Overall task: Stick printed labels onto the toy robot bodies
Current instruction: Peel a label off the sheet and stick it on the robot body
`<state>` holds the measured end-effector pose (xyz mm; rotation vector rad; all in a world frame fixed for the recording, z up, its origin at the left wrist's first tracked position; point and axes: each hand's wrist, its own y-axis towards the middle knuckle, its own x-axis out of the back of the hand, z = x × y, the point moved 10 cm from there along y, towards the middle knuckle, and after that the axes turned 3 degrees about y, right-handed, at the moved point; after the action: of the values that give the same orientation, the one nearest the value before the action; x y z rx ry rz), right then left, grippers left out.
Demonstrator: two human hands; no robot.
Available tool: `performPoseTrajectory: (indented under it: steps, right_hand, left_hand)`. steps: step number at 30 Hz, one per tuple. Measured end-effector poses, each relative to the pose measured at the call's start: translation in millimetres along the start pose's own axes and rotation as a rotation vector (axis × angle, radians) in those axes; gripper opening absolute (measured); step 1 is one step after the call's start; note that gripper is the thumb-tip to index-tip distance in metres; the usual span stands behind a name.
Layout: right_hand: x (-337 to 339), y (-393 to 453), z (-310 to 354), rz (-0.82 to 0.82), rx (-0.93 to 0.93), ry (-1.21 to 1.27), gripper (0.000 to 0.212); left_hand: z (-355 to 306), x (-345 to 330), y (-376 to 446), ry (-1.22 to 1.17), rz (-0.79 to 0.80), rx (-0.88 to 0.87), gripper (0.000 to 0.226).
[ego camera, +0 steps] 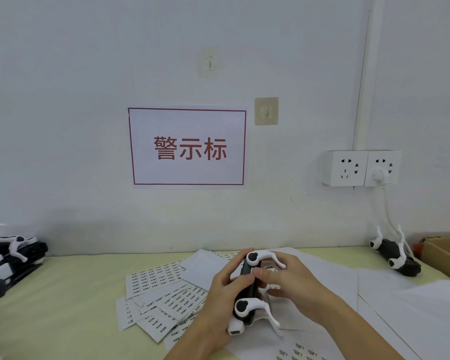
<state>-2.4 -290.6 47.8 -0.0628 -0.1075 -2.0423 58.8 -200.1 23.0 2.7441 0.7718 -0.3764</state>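
Observation:
A black and white toy robot body [248, 292] with white legs is held above the table, near its front middle. My left hand [218, 302] grips its left side from below. My right hand [291, 284] presses on the body's upper face with thumb and fingertips; a small pale label seems to lie under the fingers, but I cannot tell for sure. Several sheets of printed labels [161, 292] lie overlapping on the yellow-green table [63, 294], left of my hands.
Another toy robot body [395, 253] lies on its back at the right rear, next to a cardboard box [444, 253]. A pile of toy robot bodies [8, 255] sits at the left edge. White backing sheets [400, 302] cover the right side. Wall sockets [361, 167] hang above.

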Motion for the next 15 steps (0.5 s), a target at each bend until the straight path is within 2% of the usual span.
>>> performPoseTrajectory:
  steps: [5, 9, 15]
  right_hand:
    - [0, 1, -9, 0.038, -0.056, 0.138, 0.021]
    - [1, 2, -12, 0.084, -0.056, 0.161, 0.024]
    - [-1, 4, -13, 0.095, -0.033, 0.226, 0.023]
  left_hand:
    - [-1, -2, 1, -0.029, 0.035, -0.007, 0.050]
    - [-4, -5, 2, -0.022, 0.051, -0.037, 0.044]
    - [-4, 3, 2, 0.074, -0.027, -0.035, 0.031]
